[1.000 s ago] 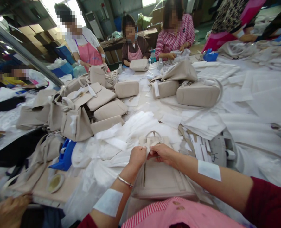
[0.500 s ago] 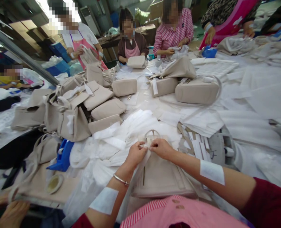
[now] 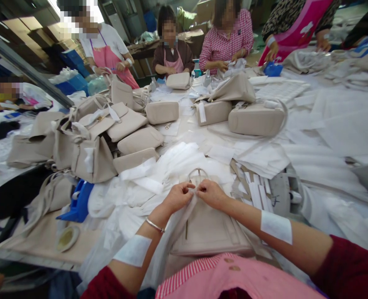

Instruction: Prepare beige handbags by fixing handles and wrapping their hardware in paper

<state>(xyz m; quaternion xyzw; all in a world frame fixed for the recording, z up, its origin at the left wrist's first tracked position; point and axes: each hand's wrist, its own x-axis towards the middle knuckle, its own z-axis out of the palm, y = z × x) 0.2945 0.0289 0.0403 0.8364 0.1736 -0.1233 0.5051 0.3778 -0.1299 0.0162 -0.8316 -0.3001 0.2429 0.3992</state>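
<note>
A beige handbag (image 3: 211, 230) lies flat on the table right before me, its curved handle (image 3: 198, 172) pointing away. My left hand (image 3: 178, 197) and my right hand (image 3: 210, 193) meet at the bag's top edge. Both are closed in a pinch on a white strip (image 3: 186, 209) at the base of the handle. The strip hangs down from my left fingers across the bag. White tape patches sit on both my forearms, and a bangle circles my left wrist.
Many beige handbags (image 3: 93, 155) are heaped at the left and further bags (image 3: 256, 120) at the back. White wrapping sheets (image 3: 327, 137) cover the table. A blue tape holder (image 3: 78, 201) and a tape roll (image 3: 66, 238) lie at the left. Several people work across the table.
Both hands have shifted slightly up the bag toward the handle base and drawn closer together. The white strip now trails lower over the bag. The person at back left has lifted a bag.
</note>
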